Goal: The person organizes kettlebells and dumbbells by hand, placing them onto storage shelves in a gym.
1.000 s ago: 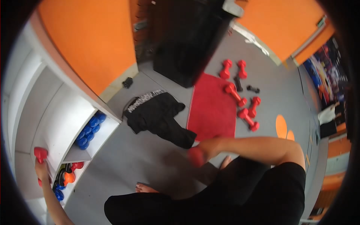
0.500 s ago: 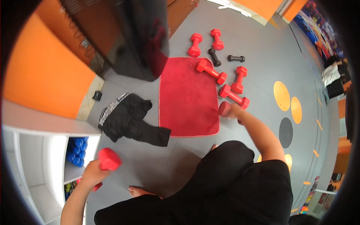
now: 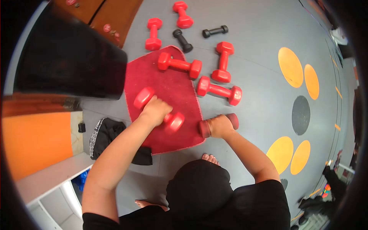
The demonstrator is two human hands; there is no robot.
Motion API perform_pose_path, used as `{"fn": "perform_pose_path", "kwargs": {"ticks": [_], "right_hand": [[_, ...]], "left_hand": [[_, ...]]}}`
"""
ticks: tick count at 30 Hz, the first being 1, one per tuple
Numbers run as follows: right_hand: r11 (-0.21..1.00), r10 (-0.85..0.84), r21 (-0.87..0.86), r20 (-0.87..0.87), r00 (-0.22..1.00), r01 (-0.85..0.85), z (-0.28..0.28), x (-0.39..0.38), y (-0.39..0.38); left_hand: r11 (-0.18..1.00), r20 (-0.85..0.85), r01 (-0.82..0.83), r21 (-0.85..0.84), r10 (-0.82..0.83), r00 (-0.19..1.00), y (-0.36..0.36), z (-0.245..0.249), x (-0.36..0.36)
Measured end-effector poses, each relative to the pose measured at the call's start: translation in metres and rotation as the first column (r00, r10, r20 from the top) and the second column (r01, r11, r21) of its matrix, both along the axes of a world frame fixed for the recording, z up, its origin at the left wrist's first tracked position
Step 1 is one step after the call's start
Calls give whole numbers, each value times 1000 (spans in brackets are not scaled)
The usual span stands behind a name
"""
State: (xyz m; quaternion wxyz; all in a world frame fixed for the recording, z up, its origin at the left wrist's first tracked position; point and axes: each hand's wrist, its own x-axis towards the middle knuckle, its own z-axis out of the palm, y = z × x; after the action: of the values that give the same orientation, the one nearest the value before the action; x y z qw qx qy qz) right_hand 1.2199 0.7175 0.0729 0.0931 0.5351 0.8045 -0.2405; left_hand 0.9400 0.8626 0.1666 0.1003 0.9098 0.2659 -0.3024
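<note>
My left hand [image 3: 156, 111] is wrapped round the handle of a bright red dumbbell [image 3: 144, 97], which overlaps the red mat [image 3: 168, 88] in this view. At the mat's right corner, my right hand [image 3: 220, 126] grips a duller, dark red dumbbell [image 3: 204, 129]. Just beyond it lies another red dumbbell [image 3: 219, 90], partly beside the mat edge. One more red dumbbell [image 3: 179, 65] rests across the mat's upper right side. Farther out are an upright-lying red dumbbell [image 3: 224, 62] and two small black dumbbells [image 3: 182, 41] on the grey floor.
Two more red dumbbells [image 3: 153, 34] lie at the far side. A large black glossy object [image 3: 73, 53] stands at left. Dark clothing [image 3: 109, 132] lies on the floor near a white shelf unit [image 3: 57, 176]. Orange floor circles [image 3: 290, 67] are on the right.
My left hand has carried its dumbbell from beside the shelf rightward, over the mat. My right hand keeps its dumbbell, now lower and near the mat corner. The view has shifted.
</note>
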Motion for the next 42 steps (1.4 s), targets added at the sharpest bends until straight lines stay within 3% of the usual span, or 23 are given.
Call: {"fn": "perform_pose_path", "kwargs": {"ticks": [3, 5, 7, 8, 9, 11, 15, 16, 17, 21, 22, 24, 25, 26, 27, 28, 30, 32, 33, 34, 37, 39, 42], "right_hand": [[1000, 7, 2, -16, 1000, -7, 2, 2, 4], [997, 15, 80, -37, 999, -12, -11, 4, -2], [994, -9, 107, -53, 999, 14, -11, 2, -5], [994, -2, 105, -49, 999, 7, -11, 5, -4], [996, -1, 87, -39, 999, 4, -11, 6, -2], [997, 20, 78, -42, 999, -17, -9, 1, -3], [990, 52, 132, -59, 997, -44, -8, 2, -5], [992, 32, 127, -39, 999, -26, -10, 1, -7], [992, 9, 123, -16, 1000, -7, -10, 0, -7], [983, -90, 152, -77, 993, 101, -14, 0, -14], [982, -66, 172, -70, 995, 77, -21, 3, -13], [947, -265, 170, -65, 962, 273, -32, 8, -15], [957, -232, 165, -52, 971, 238, -27, 5, -10], [867, -472, 63, -218, 854, 495, -19, 3, -3], [764, -634, -84, -284, 719, 640, -16, 6, 2], [619, -775, -218, -328, 541, 755, -16, 11, 7], [471, -876, -450, -335, 346, 759, -35, 28, 23], [602, -779, -363, -464, 422, 711, -90, 56, 30], [615, -759, -482, -578, 301, 624, -79, 43, 29], [661, -716, -485, -636, 287, 573, -93, 43, 32], [732, -620, -179, -575, 534, 658, -65, 12, 27], [709, -703, -367, -424, 571, 601, -49, 4, 28], [700, -701, -416, -247, 669, 580, -38, 5, 37]], "left_hand": [[996, 178, -88, 30, 82, 981, 42, -45, 49], [995, 39, -98, 4, 98, 994, 49, -49, 73], [965, 212, -206, 162, 170, 962, 39, -57, 82], [970, 31, -226, 86, 224, 974, 37, -59, 85], [968, 31, -236, 83, 235, 972, 34, -70, 78], [899, 418, -323, 297, 182, 890, 23, -96, 44], [872, 578, -455, 178, 281, 766, -13, -18, -11], [868, 565, -497, -4, 412, 715, -32, 2, -32], [831, 532, -524, -186, 533, 658, -54, 23, -52], [728, 291, -601, -329, 684, 669, -168, 100, -147], [727, 218, -605, -324, 680, 700, -198, 128, -169], [768, 116, -563, -307, 617, 778, -258, 151, -230], [716, 26, -622, -318, 662, 749, -281, 169, -253], [663, -66, -672, -328, 694, 717, -302, 190, -266], [518, -190, -809, -278, 796, 575, -312, 213, -266], [464, -191, -845, -266, 834, 518, -320, 224, -272], [390, -124, -879, -275, 892, 435, -331, 236, -286], [373, 26, -871, -319, 923, 385, -337, 238, -313], [376, 110, -859, -347, 926, 361, -340, 234, -332], [362, 173, -868, -338, 931, 321, -341, 233, -349], [231, 245, -946, -228, 954, 173, -360, 241, -395], [102, 283, -980, -172, 958, 50, -392, 234, -435], [-127, 281, -984, -126, 946, -158, -452, 199, -490]]}}
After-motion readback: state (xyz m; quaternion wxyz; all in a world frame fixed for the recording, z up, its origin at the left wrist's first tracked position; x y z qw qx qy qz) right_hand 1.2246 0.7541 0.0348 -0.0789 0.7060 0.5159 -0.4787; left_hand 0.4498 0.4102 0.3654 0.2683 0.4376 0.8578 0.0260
